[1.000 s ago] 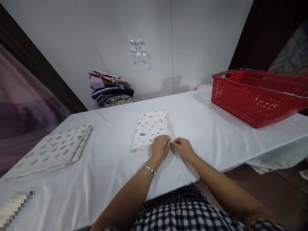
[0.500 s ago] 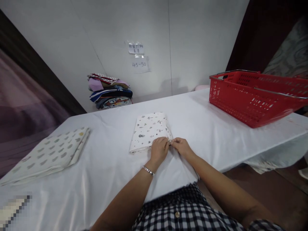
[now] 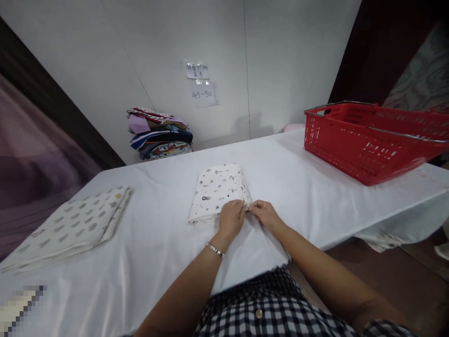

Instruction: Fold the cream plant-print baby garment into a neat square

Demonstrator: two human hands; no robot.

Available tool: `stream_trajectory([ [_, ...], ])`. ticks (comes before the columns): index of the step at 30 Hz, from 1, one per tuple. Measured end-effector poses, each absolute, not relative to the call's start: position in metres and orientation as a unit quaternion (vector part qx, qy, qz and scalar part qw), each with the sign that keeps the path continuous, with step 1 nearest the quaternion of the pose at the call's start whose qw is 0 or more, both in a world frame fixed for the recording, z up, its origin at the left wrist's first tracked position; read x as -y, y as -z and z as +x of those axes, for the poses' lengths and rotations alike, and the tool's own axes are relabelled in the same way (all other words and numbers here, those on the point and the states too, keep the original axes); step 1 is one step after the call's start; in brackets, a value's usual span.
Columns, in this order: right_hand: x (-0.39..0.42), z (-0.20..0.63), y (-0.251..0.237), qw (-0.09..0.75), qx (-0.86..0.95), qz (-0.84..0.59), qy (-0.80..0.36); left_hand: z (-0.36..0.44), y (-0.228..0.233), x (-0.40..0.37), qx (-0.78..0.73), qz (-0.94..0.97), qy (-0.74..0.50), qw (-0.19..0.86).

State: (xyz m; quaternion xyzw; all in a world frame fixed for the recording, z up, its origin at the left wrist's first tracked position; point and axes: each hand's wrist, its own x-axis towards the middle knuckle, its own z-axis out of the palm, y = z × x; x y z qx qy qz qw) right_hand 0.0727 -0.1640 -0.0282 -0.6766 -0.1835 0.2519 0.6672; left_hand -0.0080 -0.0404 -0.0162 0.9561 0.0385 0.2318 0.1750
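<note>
Now, with the left hand [image 3: 231,218] pressing fingers together on the folded cloth [image 3: 217,190] at table [image 3: 298,187] centre, the right hand [image 3: 264,213], pinching its five-o'clock corner, should tug gently outward.

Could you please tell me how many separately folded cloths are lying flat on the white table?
2: a small printed cloth at the centre under both hands, and a larger spotted cloth at the left. The far stack holds more.

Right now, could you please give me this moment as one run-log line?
left hand: on folded cloth | right hand: pinching its near corner | red basket: right | fabric stack: wall
</note>
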Motion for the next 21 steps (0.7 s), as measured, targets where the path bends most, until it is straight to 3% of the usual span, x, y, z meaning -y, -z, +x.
stream_trajectory([
  [21,0.1636,0.0749,0.0302,0.684,0.185,-0.654,-0.266,-0.0073,0.0072,0.0394,-0.043,0.960,-0.244,0.128],
])
